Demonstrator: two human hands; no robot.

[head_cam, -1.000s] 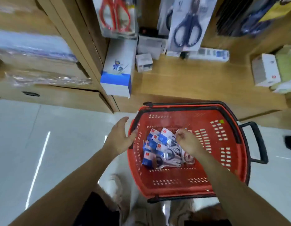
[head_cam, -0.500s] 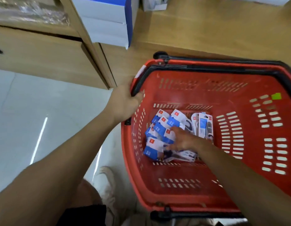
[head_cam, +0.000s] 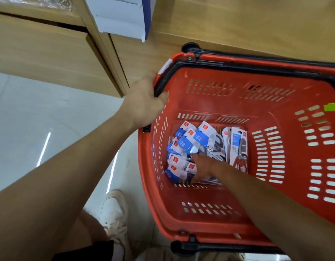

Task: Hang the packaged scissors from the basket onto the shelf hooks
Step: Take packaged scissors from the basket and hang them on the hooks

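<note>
A red plastic basket (head_cam: pixel 228 95) with a black rim stands on the floor against the wooden shelf unit. Several packaged scissors (head_cam: pixel 189 140) with blue and white cards lie heaped in its bottom left corner; two more packs (head_cam: pixel 236 142) lean upright beside them. My left hand (head_cam: pixel 144 102) grips the basket's left rim. My right hand (head_cam: pixel 202 166) reaches down into the heap, its fingers among the packs; the fingertips are hidden, so whether it holds one is unclear. The shelf hooks are out of view.
The wooden shelf base (head_cam: pixel 238 21) runs along the top. A white and blue box (head_cam: pixel 121 16) sits at its left end, beside a wooden drawer unit (head_cam: pixel 40 49). My white shoe (head_cam: pixel 115 213) stands on the pale tiled floor (head_cam: pixel 50 119) left of the basket.
My view has tipped down and closer to the basket. My left hand went from beside the rim to gripping it. My right hand has sunk deeper into the heap of packs.
</note>
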